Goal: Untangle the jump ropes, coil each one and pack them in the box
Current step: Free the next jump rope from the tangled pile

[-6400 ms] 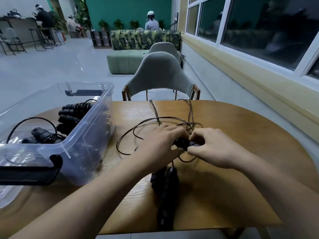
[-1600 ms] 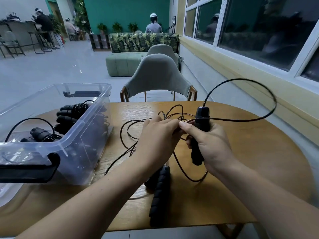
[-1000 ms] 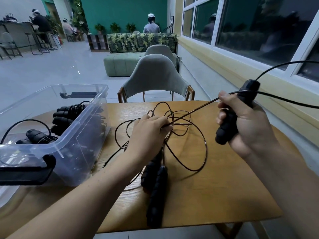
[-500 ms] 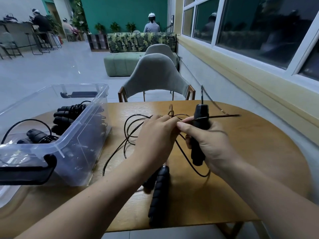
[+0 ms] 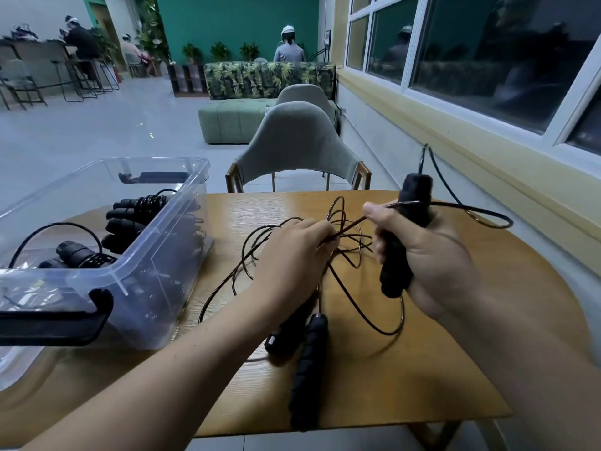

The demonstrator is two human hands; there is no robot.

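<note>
The right hand (image 5: 432, 255) is clamped round a black handle (image 5: 406, 229) that stands nearly upright, its long axis running 12 to 6 and its top tipped slightly toward 1. Cord leaves the top, loops out toward 3 and crosses back under the thumb. A taut strand then runs toward 8 to the left hand (image 5: 292, 258), which is nearer the cord tangle (image 5: 354, 249). Its fingers curl on that tangle, though I cannot tell how many strands they pinch. Two loose handles (image 5: 309, 362) lie on the table (image 5: 455, 369) at 6 from that hand, and the box (image 5: 107, 271) sits at 9.
</note>
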